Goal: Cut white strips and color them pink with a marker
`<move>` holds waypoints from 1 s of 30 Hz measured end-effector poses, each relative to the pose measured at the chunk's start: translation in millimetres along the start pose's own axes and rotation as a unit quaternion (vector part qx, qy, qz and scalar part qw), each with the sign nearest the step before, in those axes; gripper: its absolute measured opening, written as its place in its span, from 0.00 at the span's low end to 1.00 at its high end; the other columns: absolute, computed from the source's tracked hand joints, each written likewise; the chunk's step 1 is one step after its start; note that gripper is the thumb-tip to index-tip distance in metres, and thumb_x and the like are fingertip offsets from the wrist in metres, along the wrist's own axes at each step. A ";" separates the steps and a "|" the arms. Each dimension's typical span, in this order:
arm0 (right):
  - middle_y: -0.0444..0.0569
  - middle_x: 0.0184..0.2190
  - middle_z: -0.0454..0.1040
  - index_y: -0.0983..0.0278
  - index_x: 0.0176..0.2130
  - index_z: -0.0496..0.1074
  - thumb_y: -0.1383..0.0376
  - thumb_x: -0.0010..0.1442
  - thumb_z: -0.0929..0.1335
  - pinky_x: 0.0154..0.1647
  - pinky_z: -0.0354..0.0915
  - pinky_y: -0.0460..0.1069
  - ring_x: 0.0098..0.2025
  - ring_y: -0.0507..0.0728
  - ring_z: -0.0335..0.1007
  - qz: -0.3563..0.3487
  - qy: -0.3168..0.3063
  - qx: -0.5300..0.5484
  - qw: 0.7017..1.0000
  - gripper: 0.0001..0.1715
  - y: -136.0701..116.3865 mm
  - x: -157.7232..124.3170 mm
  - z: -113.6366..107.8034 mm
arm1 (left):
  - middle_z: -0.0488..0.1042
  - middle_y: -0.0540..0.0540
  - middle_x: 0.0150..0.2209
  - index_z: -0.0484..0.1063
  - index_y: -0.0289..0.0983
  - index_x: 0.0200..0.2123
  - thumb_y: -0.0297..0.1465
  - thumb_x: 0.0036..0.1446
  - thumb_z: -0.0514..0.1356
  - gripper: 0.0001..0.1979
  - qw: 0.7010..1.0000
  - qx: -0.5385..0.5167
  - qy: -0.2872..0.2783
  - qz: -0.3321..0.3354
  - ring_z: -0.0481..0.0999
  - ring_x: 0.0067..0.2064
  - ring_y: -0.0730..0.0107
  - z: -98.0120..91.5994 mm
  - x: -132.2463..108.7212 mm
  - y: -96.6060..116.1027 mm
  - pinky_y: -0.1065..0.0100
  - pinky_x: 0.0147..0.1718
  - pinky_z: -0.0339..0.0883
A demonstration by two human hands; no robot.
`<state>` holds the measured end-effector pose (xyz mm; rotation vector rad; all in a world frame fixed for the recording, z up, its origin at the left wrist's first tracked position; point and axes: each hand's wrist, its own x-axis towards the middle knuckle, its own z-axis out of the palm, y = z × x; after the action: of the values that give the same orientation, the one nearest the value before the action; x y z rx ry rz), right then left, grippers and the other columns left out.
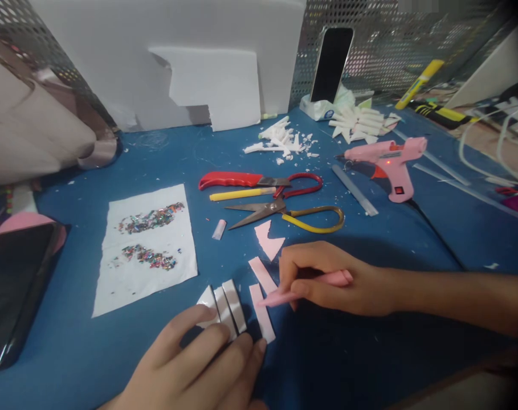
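Observation:
My right hand [327, 279] is closed around a pink pen-shaped stick [280, 297]. Its tapered tip meets a narrow pink strip [262, 313], and a second pink strip [262, 274] lies just beyond, partly under my fingers. My left hand [203, 364] rests with fingers spread at the near ends of several white strips [231, 307] set side by side. One of its fingertips reaches the bottom of the nearer pink strip. A pink offcut [268, 239] sits above my right knuckles.
Scissors [276, 209], a red-handled cutter [233, 180] and a yellow stick [241, 194] lie mid-table. A pink glue gun [391, 162] stands at right, its cord trailing. White paper [147, 285] holds glitter bits. White scraps [284, 139] and a phone [332, 65] are behind; another phone [17, 296] lies left.

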<state>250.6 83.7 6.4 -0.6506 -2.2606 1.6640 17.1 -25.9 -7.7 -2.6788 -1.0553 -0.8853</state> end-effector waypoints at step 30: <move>0.45 0.27 0.68 0.69 0.31 0.67 0.64 0.68 0.61 0.28 0.64 0.43 0.29 0.49 0.70 0.015 0.023 0.061 0.998 0.16 -2.0 -1.0 0.6 | 0.76 0.55 0.30 0.76 0.38 0.36 0.33 0.68 0.48 0.17 1.000 0.000 -0.013 -0.012 0.70 0.36 0.74 -1.6 0.8 1.8 0.62 0.61 0.50</move>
<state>250.8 82.3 8.1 -0.6881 -2.1096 1.7661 18.0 -27.2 -5.8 -2.6905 -1.0959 -0.8553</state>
